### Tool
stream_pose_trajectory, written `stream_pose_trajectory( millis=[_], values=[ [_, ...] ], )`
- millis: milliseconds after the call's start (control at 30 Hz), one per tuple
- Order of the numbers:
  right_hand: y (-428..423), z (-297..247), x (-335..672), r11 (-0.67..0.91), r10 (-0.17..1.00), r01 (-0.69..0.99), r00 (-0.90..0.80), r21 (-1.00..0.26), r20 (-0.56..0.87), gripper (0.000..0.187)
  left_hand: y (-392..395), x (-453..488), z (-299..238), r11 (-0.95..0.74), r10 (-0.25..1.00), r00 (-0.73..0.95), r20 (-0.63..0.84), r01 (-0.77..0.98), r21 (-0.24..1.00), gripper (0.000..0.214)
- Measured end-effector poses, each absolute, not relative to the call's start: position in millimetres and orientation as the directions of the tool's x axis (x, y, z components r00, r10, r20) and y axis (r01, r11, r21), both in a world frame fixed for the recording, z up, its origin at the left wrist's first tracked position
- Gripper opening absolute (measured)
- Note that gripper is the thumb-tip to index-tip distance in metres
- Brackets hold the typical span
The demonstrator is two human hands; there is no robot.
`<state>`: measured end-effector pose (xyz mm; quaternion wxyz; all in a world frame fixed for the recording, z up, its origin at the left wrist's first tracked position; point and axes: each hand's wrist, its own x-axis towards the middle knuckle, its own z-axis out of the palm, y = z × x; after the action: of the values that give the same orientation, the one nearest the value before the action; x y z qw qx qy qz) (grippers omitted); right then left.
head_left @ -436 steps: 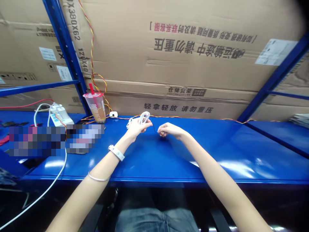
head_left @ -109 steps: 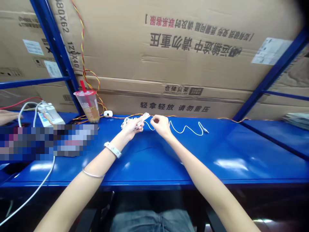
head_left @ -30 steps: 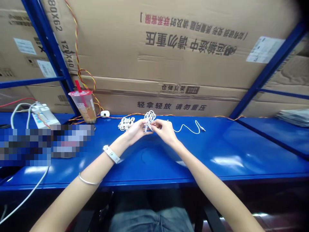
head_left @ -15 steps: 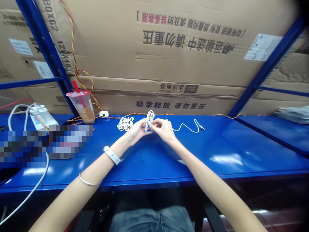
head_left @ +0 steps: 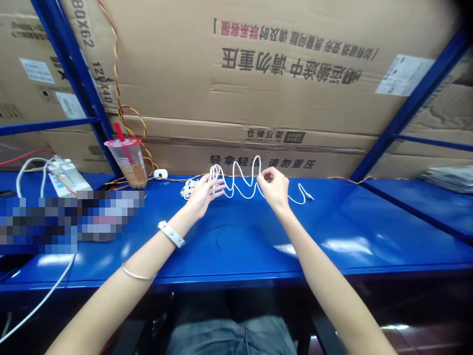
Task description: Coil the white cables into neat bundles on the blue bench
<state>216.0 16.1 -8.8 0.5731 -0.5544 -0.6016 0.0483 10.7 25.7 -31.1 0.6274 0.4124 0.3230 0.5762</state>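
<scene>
A white charging cable (head_left: 257,157) is stretched in wavy loops between my two hands, above the blue tabletop. The gathered loops lie in my left hand (head_left: 202,197), held by the thumb, with the other fingers extended beneath them. My right hand (head_left: 275,188) pinches the cable between thumb and fingertips. From there the free end curves over the table to a plug (head_left: 309,196) on the right. Another bundle of white cable (head_left: 186,188) lies just behind my left hand, which partly covers it.
At the left stand a drink cup (head_left: 127,162) with a red straw, a small white case (head_left: 160,173) and a white power strip (head_left: 70,177). A blurred-out item (head_left: 111,217) lies nearer. Cardboard boxes (head_left: 177,88) back the blue table (head_left: 236,246); blue shelf posts (head_left: 410,103) rise at both sides.
My hands have moved apart, the right one to the right and the left one slightly left. The bunched cable has opened into wide loops between them.
</scene>
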Motion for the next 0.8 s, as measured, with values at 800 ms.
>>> stream_pose_trajectory(
  millis=[800],
  values=[
    [13.5,-30.5,413.0,-0.136,0.663,0.682,0.601,-0.719,0.445,0.019,61.5,9.5,-22.8,0.11,0.991,-0.029,-0.133,-0.406,0.907,0.011]
  ],
)
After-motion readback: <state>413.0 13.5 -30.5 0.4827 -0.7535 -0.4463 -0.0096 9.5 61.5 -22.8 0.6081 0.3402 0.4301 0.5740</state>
